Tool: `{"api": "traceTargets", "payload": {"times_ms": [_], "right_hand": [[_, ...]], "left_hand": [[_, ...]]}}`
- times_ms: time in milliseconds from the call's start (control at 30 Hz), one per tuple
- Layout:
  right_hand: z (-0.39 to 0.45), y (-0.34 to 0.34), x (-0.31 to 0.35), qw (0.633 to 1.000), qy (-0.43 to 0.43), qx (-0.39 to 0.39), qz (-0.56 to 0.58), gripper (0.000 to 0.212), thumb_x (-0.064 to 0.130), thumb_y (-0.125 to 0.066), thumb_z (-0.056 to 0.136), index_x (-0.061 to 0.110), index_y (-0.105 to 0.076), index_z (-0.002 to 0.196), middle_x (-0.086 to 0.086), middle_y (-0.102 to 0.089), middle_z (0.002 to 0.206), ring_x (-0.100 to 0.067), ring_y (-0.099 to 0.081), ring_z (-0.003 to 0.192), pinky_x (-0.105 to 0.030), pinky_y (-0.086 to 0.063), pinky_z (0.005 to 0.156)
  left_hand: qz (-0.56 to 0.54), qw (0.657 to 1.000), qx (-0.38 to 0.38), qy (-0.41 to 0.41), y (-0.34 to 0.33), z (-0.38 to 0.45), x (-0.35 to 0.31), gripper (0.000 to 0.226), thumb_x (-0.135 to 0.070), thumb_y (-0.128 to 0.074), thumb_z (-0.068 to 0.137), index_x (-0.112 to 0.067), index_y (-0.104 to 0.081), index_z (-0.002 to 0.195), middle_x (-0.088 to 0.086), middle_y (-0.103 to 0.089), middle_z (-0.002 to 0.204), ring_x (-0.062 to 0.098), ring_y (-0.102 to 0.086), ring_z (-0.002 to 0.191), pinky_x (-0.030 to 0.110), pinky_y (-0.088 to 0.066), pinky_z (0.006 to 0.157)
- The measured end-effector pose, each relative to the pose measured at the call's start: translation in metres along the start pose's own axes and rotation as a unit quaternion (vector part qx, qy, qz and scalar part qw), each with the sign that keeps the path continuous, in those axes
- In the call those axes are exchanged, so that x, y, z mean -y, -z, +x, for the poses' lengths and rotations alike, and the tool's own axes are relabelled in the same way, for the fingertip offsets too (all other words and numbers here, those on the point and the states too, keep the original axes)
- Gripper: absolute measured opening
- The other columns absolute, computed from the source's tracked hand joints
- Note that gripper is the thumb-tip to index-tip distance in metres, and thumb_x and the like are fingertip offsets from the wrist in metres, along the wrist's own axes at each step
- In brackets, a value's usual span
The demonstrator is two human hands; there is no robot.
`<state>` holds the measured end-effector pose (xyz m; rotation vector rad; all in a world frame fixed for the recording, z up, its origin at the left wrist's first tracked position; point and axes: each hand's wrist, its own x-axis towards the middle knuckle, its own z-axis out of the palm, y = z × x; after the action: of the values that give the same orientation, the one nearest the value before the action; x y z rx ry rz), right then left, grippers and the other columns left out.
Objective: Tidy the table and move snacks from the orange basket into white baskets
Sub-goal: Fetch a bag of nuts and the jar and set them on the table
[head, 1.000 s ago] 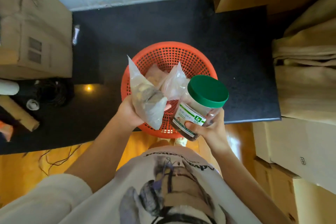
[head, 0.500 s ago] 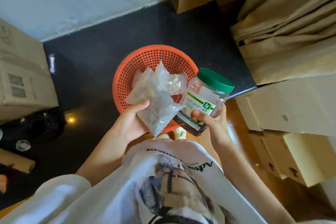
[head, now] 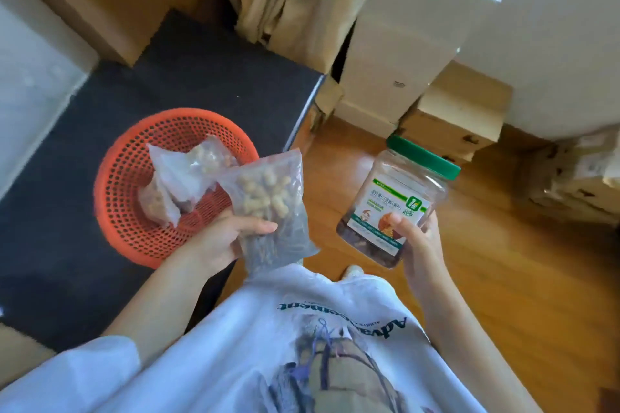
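While the left hand (head: 221, 241) pinched a clear plastic bag (head: 271, 208) of pale round snacks, thumb across its front, the bag stood with its long axis near to far, over the near right rim of the orange basket (head: 117, 184). The round, perforated plastic basket sat on the black tabletop (head: 208, 77), with two more clear snack bags (head: 181, 178) inside. The right hand (head: 419, 238) gripped the base of a clear jar (head: 392, 204), squarish, labelled, its green lid (head: 422, 152) tilted far-right, over the wooden floor (head: 520, 278).
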<state>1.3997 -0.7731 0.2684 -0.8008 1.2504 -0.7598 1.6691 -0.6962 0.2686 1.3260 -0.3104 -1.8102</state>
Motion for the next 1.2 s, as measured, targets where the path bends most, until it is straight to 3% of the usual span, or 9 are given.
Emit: {"api": "traceTargets", "payload": {"times_ms": [233, 367, 500, 667, 767, 933, 1033, 1133, 1200], "right_hand": [[-0.111, 0.132, -0.036, 0.969, 0.027, -0.215, 0.121, 0.064, 0.022, -0.068, 0.064, 0.018, -0.046, 0.124, -0.006, -0.067, 0.113, -0.029, -0.063, 0.107, -0.049, -0.051, 0.089], [-0.191, 0.204, -0.065, 0.939, 0.062, -0.295, 0.168, 0.065, 0.019, -0.064, 0.067, 0.012, -0.045, 0.129, -0.011, -0.065, 0.116, -0.03, -0.065, 0.104, -0.038, -0.055, 0.077], [-0.269, 0.274, -0.097, 0.904, 0.103, -0.372, 0.184, 0.053, 0.019, -0.06, 0.071, 0.012, -0.051, 0.123, -0.004, -0.071, 0.105, -0.023, -0.069, 0.092, -0.029, -0.056, 0.066], [-0.355, 0.343, -0.142, 0.829, 0.138, -0.482, 0.25, 0.051, 0.018, -0.059, 0.071, 0.018, -0.052, 0.122, -0.002, -0.07, 0.11, -0.025, -0.067, 0.1, -0.033, -0.057, 0.076], [-0.402, 0.368, -0.172, 0.785, 0.141, -0.519, 0.308, 0.052, 0.019, -0.059, 0.074, 0.021, -0.049, 0.124, 0.0, -0.07, 0.109, -0.021, -0.069, 0.097, -0.032, -0.057, 0.069], [-0.452, 0.387, -0.215, 0.705, 0.132, -0.583, 0.382, 0.06, 0.02, -0.06, 0.072, 0.02, -0.046, 0.13, -0.003, -0.067, 0.116, -0.02, -0.066, 0.103, -0.032, -0.057, 0.075], [-0.476, 0.4, -0.239, 0.66, 0.143, -0.61, 0.414, 0.048, 0.019, -0.057, 0.075, 0.027, -0.051, 0.122, 0.003, -0.071, 0.109, -0.016, -0.068, 0.1, -0.029, -0.057, 0.073], [-0.496, 0.422, -0.253, 0.627, 0.152, -0.626, 0.439, 0.049, 0.021, -0.056, 0.076, 0.028, -0.049, 0.124, 0.006, -0.071, 0.108, -0.014, -0.068, 0.1, -0.027, -0.057, 0.071], [-0.509, 0.445, -0.257, 0.61, 0.153, -0.638, 0.444, 0.055, 0.023, -0.058, 0.075, 0.026, -0.047, 0.128, 0.006, -0.07, 0.111, -0.015, -0.066, 0.104, -0.027, -0.056, 0.071]], "left_hand": [[0.232, 0.956, 0.156, 0.089, -0.145, 0.039, 0.022, 0.048, -0.003, -0.065, 0.058, -0.008, -0.066, 0.106, 0.006, -0.07, 0.097, 0.02, -0.067, 0.09, 0.033, -0.052, 0.081], [0.326, 0.905, 0.251, 0.113, -0.248, 0.04, 0.08, 0.046, -0.002, -0.065, 0.058, -0.007, -0.066, 0.103, 0.004, -0.071, 0.093, 0.015, -0.069, 0.087, 0.021, -0.054, 0.068], [0.372, 0.862, 0.315, 0.14, -0.348, 0.019, 0.17, 0.044, 0.0, -0.061, 0.056, -0.007, -0.067, 0.099, 0.007, -0.07, 0.093, 0.023, -0.067, 0.087, 0.031, -0.051, 0.078], [0.413, 0.798, 0.403, 0.173, -0.451, -0.019, 0.278, 0.043, -0.002, -0.06, 0.057, -0.009, -0.066, 0.1, 0.005, -0.071, 0.089, 0.02, -0.069, 0.081, 0.026, -0.053, 0.062], [0.446, 0.765, 0.428, 0.182, -0.491, -0.039, 0.323, 0.05, -0.005, -0.062, 0.057, -0.007, -0.064, 0.107, 0.004, -0.073, 0.088, 0.018, -0.07, 0.081, 0.024, -0.054, 0.059], [0.48, 0.726, 0.443, 0.216, -0.537, -0.056, 0.37, 0.036, -0.007, -0.061, 0.06, -0.006, -0.068, 0.096, 0.005, -0.074, 0.083, 0.023, -0.069, 0.081, 0.026, -0.057, 0.066], [0.48, 0.729, 0.436, 0.219, -0.569, -0.072, 0.403, 0.023, -0.014, -0.067, 0.053, 0.001, -0.069, 0.07, -0.005, -0.073, 0.066, 0.005, -0.069, 0.077, 0.008, -0.052, 0.068], [0.516, 0.677, 0.466, 0.241, -0.611, -0.071, 0.43, 0.068, -0.045, -0.083, 0.054, -0.007, -0.066, 0.109, 0.01, -0.07, 0.106, 0.023, -0.069, 0.094, 0.031, -0.058, 0.079], [0.5, 0.671, 0.487, 0.253, -0.642, -0.063, 0.451, 0.064, -0.049, -0.083, 0.053, -0.013, -0.07, 0.104, 0.01, -0.071, 0.105, 0.023, -0.07, 0.093, 0.035, -0.057, 0.081]]}}
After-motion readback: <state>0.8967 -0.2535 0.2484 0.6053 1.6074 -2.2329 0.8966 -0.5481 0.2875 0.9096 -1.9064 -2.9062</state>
